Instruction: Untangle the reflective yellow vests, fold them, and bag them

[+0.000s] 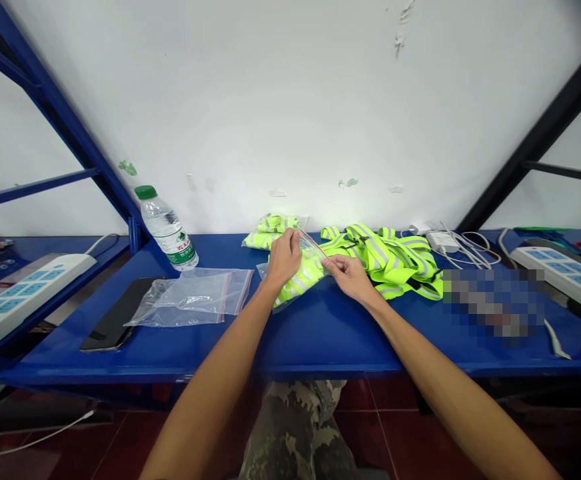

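Note:
Both my hands are on a clear zip bag with folded yellow-green reflective straps inside. My left hand is closed on the bag's upper left part, near one end of its red-lined zip strip. At the strip's lower right end, my right hand pinches the bag's edge between thumb and fingers. Just behind lies another bag of folded reflective straps. A heap of loose reflective straps spreads to the right of my right hand. Left of my left forearm lie flat zip bags with nothing visible inside.
A water bottle with a green cap stands at the back left. In front of it lies a black phone, partly under the bags. A white charger with cables sits behind the straps. Power strips flank the blue table.

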Demonstrator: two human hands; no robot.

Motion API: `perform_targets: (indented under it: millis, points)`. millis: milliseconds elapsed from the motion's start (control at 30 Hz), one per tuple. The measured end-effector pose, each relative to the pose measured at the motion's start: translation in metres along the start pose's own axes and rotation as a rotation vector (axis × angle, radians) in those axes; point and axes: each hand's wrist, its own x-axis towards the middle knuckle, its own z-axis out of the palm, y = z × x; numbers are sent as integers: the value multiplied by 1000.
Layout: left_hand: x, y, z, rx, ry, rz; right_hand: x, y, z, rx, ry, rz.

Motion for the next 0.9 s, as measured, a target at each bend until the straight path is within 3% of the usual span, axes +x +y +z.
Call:
perform_targets:
  millis: [167, 433, 567, 733, 900]
  points:
    - [-5, 8, 4, 8, -120, 96, -4, -8, -2, -49, -105, -10]
    - [-12, 18, 8, 64, -192, 147, -6, -9, -3, -227, -55, -64]
    - [-17, 26, 10, 114, -258, 242, -5, -10, 0, -358, -3, -128]
    - [-13, 25, -1, 175, -239, 229, -3, -11, -2, -377, 150, -145]
    - [-13, 11, 2, 239, -387, 184, -2, -11, -11, -281, 299, -95]
